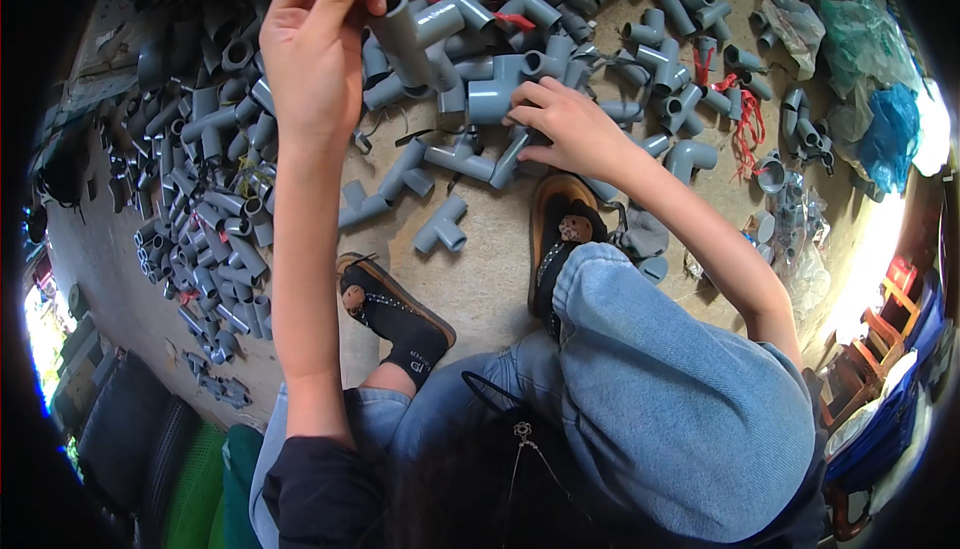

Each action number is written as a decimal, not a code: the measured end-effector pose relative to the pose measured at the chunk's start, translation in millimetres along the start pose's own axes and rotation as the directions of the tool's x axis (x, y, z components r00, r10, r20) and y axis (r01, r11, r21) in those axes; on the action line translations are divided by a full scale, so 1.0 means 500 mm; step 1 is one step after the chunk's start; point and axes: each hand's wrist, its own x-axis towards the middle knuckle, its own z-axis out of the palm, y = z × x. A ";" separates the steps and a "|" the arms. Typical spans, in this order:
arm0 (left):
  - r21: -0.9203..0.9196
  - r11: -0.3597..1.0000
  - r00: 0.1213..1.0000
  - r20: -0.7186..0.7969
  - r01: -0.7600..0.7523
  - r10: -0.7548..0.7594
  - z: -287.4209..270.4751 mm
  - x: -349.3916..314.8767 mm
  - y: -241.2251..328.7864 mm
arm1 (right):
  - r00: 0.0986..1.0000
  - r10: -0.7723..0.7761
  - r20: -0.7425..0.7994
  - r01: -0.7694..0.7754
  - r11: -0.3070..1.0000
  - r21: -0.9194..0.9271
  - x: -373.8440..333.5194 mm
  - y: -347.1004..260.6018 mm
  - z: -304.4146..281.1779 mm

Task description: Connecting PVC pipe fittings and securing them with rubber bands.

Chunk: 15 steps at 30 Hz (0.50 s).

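Observation:
My left hand (318, 44) is raised at the upper left, its thumb and fingers pinched together. A dark bit shows at the fingertips, too small to name. Beside those fingers a grey pipe fitting (398, 41) tilts upright over the pile. My right hand (575, 131) reaches in from the right with bent fingers, closed about the end of a short grey pipe fitting (507, 161). Its fingertips also come up against a larger blue-grey tee fitting (490, 101). Just below lies a joined grey tee (455, 162), and a separate tee (441, 226) rests on the floor nearer me.
Heaps of grey fittings (225, 224) spread over the concrete floor (480, 284) to the left and far side. Red string (749, 129) lies at the right, near green and blue plastic bags (888, 134). My sandalled feet (395, 309) stand close to the loose pieces.

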 end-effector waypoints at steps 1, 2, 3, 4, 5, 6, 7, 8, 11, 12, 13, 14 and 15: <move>0.003 1.000 1.000 -0.005 -0.008 0.008 -0.013 0.003 0.004 | 0.998 0.002 0.064 0.002 0.997 -0.071 -0.003 0.000 0.001; 0.006 1.000 1.000 -0.009 -0.017 0.017 -0.028 0.008 0.007 | 0.992 0.009 0.128 0.010 0.990 -0.142 -0.005 -0.001 0.004; 0.014 1.000 0.999 -0.030 -0.015 0.015 -0.041 0.011 0.010 | 0.995 -0.023 0.097 0.037 0.989 -0.145 -0.009 -0.005 0.007; 0.053 0.998 0.999 -0.042 -0.026 0.028 -0.054 0.013 0.015 | 0.994 -0.029 0.102 0.043 0.989 -0.139 -0.012 -0.004 0.011; 0.062 0.997 0.997 -0.066 -0.034 0.038 -0.068 0.017 0.018 | 0.989 -0.082 0.122 0.093 0.992 -0.083 -0.016 0.000 0.015; 0.072 0.996 0.995 -0.089 -0.044 0.050 -0.083 0.020 0.021 | 0.981 -0.138 0.138 0.143 0.989 -0.027 -0.018 0.004 0.019; 0.068 0.996 0.994 -0.093 -0.052 0.058 -0.097 0.022 0.026 | 0.975 -0.176 0.138 0.180 0.984 -0.011 -0.020 0.008 0.018; 0.073 0.996 0.993 -0.099 -0.052 0.059 -0.110 0.022 0.030 | 0.973 -0.182 0.141 0.185 0.983 -0.007 -0.021 0.010 0.019; 0.063 0.997 0.988 -0.150 -0.034 0.043 -0.133 0.026 0.035 | 0.996 -0.079 -0.028 0.083 0.978 0.189 -0.030 0.013 0.013; 0.065 0.997 0.987 -0.153 -0.034 0.044 -0.143 0.028 0.037 | 0.985 -0.101 -0.142 0.125 0.977 0.175 -0.033 0.019 0.010; 0.037 0.998 0.985 -0.165 -0.042 0.047 -0.158 0.027 0.043 | 0.985 -0.017 -0.174 0.055 0.974 0.218 -0.035 0.015 -0.006; 0.009 0.999 0.983 -0.176 -0.050 0.050 -0.173 0.025 0.048 | 0.977 0.069 -0.201 -0.014 0.965 0.262 -0.037 0.008 -0.032; 0.037 0.997 0.977 -0.200 -0.067 0.073 -0.178 0.025 0.060 | 0.951 0.126 -0.283 -0.036 0.953 0.301 -0.046 0.007 -0.053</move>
